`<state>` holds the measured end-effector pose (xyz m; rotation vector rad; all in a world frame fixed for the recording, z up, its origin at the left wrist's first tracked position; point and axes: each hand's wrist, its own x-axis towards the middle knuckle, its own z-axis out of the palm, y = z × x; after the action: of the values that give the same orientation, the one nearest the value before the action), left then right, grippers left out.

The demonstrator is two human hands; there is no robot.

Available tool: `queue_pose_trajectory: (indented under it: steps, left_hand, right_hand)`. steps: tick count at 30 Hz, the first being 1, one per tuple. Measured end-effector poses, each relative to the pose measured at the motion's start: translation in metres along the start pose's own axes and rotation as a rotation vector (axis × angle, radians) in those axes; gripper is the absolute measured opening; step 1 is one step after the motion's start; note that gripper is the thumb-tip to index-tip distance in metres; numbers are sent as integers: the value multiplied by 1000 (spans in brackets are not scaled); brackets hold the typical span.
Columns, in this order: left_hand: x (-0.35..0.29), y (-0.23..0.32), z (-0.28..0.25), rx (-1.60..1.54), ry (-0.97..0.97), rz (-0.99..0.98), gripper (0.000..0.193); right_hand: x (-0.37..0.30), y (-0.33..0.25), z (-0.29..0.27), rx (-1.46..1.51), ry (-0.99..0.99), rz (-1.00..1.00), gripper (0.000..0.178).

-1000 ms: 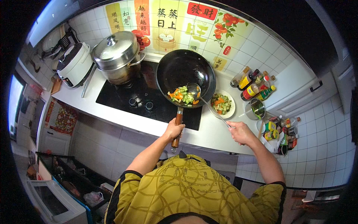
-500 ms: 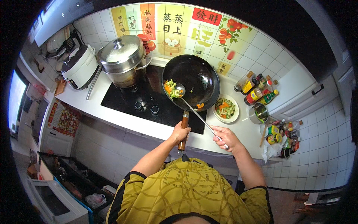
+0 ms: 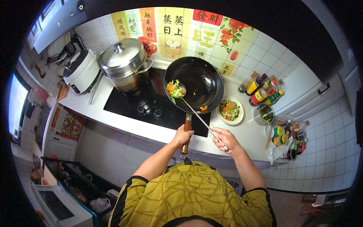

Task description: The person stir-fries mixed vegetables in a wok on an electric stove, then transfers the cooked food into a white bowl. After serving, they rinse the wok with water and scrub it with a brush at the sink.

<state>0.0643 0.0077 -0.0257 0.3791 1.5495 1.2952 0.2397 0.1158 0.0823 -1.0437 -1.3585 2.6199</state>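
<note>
My left hand (image 3: 183,135) is wrapped round the wooden handle of a black wok (image 3: 206,81), which is over the right part of the cooktop. In my right hand (image 3: 226,140) is a long-handled metal ladle (image 3: 198,115), its bowl at the wok's left inner side. Chopped green and orange vegetables (image 3: 174,90) are heaped in and around that bowl, hiding part of it. A few orange pieces (image 3: 203,108) lie apart, low in the wok. Just right of the wok sits a white plate (image 3: 241,118) bearing similar cooked vegetables.
A lidded steel steamer pot (image 3: 123,64) stands left on the black cooktop (image 3: 126,102), beside a white rice cooker (image 3: 81,72). Sauce bottles (image 3: 258,97), a small metal pot (image 3: 264,114) and several jars (image 3: 280,140) crowd the right counter. A dark drawer (image 3: 72,178) stands open at lower left.
My right hand has shifted slightly left and up with the ladle. The vegetables at the ladle's bowl have bunched differently. My left hand keeps hold of the wok handle.
</note>
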Motion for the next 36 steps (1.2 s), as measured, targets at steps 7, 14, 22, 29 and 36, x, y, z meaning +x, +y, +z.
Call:
queue_pose_trajectory:
  steps: [7, 14, 22, 29, 36]
  left_hand:
    - [-4, 4, 2, -7, 2, -7, 19]
    - [-4, 4, -1, -27, -4, -36, 21]
    - [-11, 15, 4, -24, 1, -70, 19]
    - [-11, 17, 1, 0, -3, -61, 20]
    - [-12, 15, 4, 6, -2, -49, 20]
  right_hand:
    - [1, 6, -7, -6, 1, -29, 40]
    - [-12, 8, -19, 8, 21, -67, 40]
    - [-43, 10, -43, 53, 78, -129, 41]
    - [-100, 12, -72, 78, 210, -237, 42]
    - [-131, 30, -112, -30, 406, -262, 40]
